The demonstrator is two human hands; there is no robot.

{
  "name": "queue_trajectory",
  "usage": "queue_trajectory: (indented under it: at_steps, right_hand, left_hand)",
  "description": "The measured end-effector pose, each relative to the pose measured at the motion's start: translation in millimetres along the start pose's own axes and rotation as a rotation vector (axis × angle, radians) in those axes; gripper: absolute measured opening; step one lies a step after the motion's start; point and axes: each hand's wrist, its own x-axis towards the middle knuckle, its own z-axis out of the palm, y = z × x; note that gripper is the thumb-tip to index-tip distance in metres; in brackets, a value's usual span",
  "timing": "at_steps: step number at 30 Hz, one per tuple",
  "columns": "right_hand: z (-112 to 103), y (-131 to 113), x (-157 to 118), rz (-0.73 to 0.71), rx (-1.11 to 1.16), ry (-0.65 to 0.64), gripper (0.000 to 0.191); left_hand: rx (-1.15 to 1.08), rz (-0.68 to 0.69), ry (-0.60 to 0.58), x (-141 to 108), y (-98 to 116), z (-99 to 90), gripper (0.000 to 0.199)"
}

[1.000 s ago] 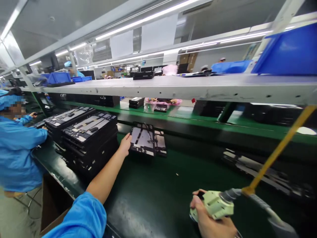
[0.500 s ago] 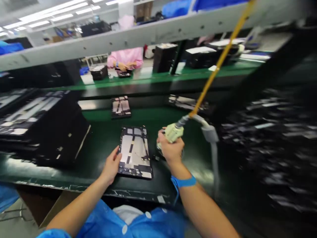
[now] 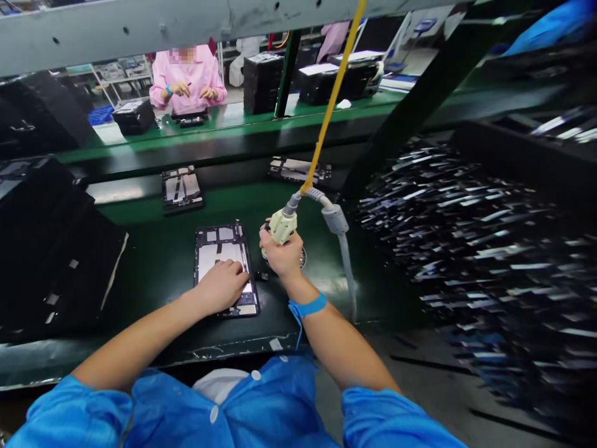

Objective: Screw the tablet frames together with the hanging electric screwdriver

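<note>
My right hand [image 3: 283, 254] is wrapped around an electric screwdriver [image 3: 284, 225], its pale yellow-green upper end pointing up toward a yellow cord [image 3: 332, 99] and a grey cable [image 3: 346, 255]. An opened tablet [image 3: 226, 234] with its inner parts exposed lies flat on the bench before me. My left hand [image 3: 222, 286] rests over its lower half, fingers curled down near the right edge; their tips and anything in them are hidden. Close to the right hand, the rim of a round dish [image 3: 303, 257] shows. A small black piece [image 3: 262, 276] lies between dish and tablet.
Tall stacks of dark tablet parts [image 3: 56, 242] stand at left. Another opened tablet [image 3: 182, 188] lies farther back, and one more [image 3: 298, 169] sits right of it. Many dark pieces [image 3: 466, 249] are packed at right. Across the bench, a person in pink [image 3: 200, 78] works.
My left hand has moved from the tablet's left edge onto its lower right part. The right hand still grips the screwdriver beside the tablet. The camera view has shifted.
</note>
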Motion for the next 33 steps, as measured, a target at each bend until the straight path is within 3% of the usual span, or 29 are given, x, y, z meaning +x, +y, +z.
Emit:
queue_trajectory:
  at_steps: [3, 6, 11, 16, 29, 33]
  right_hand:
    - [-1, 0, 0, -0.01, -0.008, -0.016, 0.03]
    - [-2, 0, -1, -0.014, 0.002, -0.018, 0.029]
    - [-1, -1, -2, -0.023, -0.003, -0.021, 0.029]
    - [0, -1, -5, -0.027, 0.0, -0.049, 0.029]
    - [-1, -1, -6, -0.041, 0.021, -0.066, 0.029]
    - [-2, -3, -6, -0.031, 0.027, -0.07, 0.029]
  left_hand:
    - [-0.016, 0.043, -0.03, 4, -5, -11.0, 0.018]
    - [-0.151, 0.071, -0.031, -16, -8, -15.7, 0.019]
    - [-0.395, 0.098, 0.048, -66, -8, 1.4, 0.02]
    - [-0.315, 0.065, 0.113, -94, -5, 15.2, 0.027]
    - [-0.157, 0.125, 0.111, -93, 2, 2.9, 0.031]
    - [-0.165, 0.123, 0.129, -94, 3, 6.8, 0.031]
